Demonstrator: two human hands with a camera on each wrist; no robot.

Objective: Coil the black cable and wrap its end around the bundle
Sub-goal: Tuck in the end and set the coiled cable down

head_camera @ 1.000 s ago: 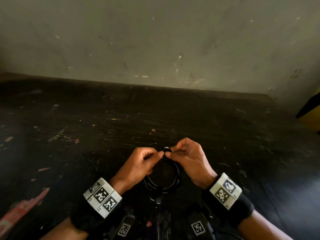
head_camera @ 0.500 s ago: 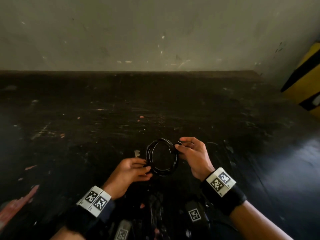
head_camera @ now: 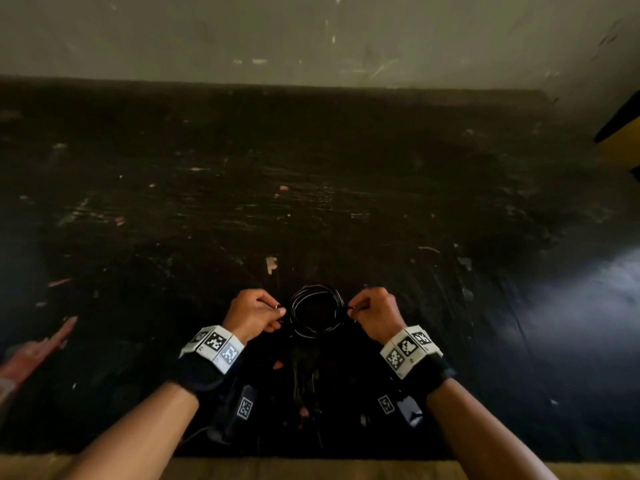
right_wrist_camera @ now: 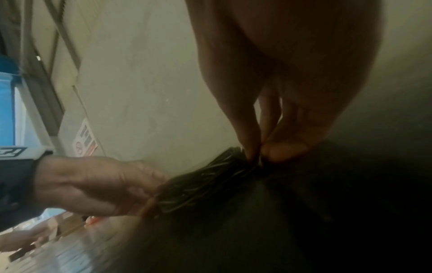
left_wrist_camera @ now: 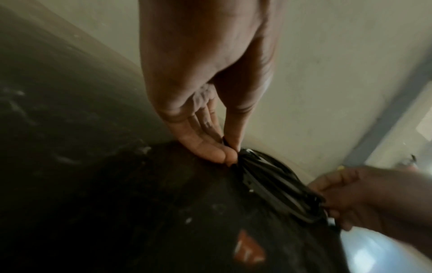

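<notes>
The black cable [head_camera: 317,315] forms a small round coil of several loops, held level just above the dark table [head_camera: 311,202]. My left hand [head_camera: 278,311] pinches the coil's left side between thumb and fingers; in the left wrist view the left hand [left_wrist_camera: 231,156] pinches the cable [left_wrist_camera: 278,182] where the loops bunch together. My right hand [head_camera: 351,310] pinches the coil's right side, and the right wrist view shows the right hand [right_wrist_camera: 257,157] closed on the cable [right_wrist_camera: 205,182]. Where the cable's loose end lies, I cannot tell.
The dark, scratched table runs back to a pale wall [head_camera: 311,36]. A yellow and black object [head_camera: 623,136] stands at the far right. A reddish patch [head_camera: 38,348] marks the table at the left. A wooden front edge [head_camera: 311,469] lies below my forearms.
Both hands pinched one spot at the coil's far side a second ago. They have since moved apart to opposite sides, and the coil now lies spread flat between them.
</notes>
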